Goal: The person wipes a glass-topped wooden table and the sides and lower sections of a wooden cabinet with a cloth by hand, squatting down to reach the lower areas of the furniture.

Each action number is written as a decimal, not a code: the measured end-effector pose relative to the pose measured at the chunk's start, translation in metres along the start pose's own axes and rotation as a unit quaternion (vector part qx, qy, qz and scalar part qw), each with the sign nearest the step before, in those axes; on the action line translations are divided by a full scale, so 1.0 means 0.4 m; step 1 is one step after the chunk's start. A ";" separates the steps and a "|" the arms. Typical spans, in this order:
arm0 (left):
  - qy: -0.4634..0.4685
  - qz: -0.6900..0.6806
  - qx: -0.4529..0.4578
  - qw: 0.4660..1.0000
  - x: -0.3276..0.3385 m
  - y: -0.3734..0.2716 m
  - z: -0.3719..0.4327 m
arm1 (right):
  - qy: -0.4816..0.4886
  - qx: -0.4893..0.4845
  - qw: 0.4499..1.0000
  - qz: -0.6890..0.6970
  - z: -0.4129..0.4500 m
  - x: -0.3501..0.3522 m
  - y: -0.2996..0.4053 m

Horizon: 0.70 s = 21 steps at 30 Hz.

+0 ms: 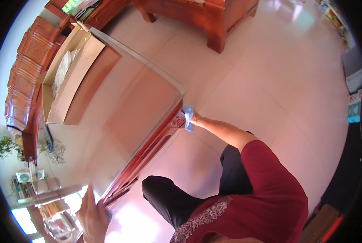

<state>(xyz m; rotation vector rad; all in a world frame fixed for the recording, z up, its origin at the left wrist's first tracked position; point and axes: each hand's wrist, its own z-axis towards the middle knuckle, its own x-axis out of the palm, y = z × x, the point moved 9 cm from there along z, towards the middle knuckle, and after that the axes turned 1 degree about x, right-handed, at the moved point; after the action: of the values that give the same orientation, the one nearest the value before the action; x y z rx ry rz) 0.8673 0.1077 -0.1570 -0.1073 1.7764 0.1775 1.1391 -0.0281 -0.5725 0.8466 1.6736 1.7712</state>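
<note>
At the near corner of a glass-topped wooden table [144,91], my right hand [195,118] grips a light blue cloth [188,117]. The cloth hangs against the table's side, where a patterned item [178,120] shows just below the glass. My left hand [92,217] is by the table's other near corner, fingers extended and thumb apart. It seems to touch the glass edge, though its contact is blurred. An open cardboard box [85,76] stands on the glass toward the far side, with clear plastic wrapping [63,70] inside.
A carved wooden bench [32,66] stands beyond the table. Another heavy wooden piece of furniture [211,21] sits on the tiled floor [244,85] ahead. A dark device with tangled cables [54,148] lies on the glass. Boxes [354,106] line the far right.
</note>
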 end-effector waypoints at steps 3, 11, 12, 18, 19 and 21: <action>-0.034 0.045 0.053 0.997 -0.039 -0.213 0.252 | 0.036 0.094 0.963 -0.248 0.062 -0.011 -0.137; 0.061 0.123 0.096 0.986 0.006 -0.307 0.457 | -0.039 0.128 0.990 -0.052 0.008 0.012 -0.024; 0.051 0.113 0.095 0.988 0.009 -0.310 0.457 | -0.109 0.087 0.990 0.001 -0.015 -0.001 0.023; 0.019 0.102 0.129 0.986 0.005 -0.324 0.471 | -0.155 0.034 0.982 0.105 -0.035 0.002 0.285; 0.013 0.111 0.150 0.982 0.002 -0.327 0.469 | -0.145 0.136 0.927 0.318 -0.038 0.023 0.308; 0.001 0.110 0.175 0.978 0.002 -0.332 0.471 | -0.127 0.034 0.954 0.268 -0.032 0.007 0.385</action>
<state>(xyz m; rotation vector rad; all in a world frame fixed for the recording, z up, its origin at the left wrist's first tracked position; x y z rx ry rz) 1.0709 0.0108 -0.2043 0.3436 1.7931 0.0207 1.1320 -0.0450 -0.4191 1.6062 1.4252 1.8400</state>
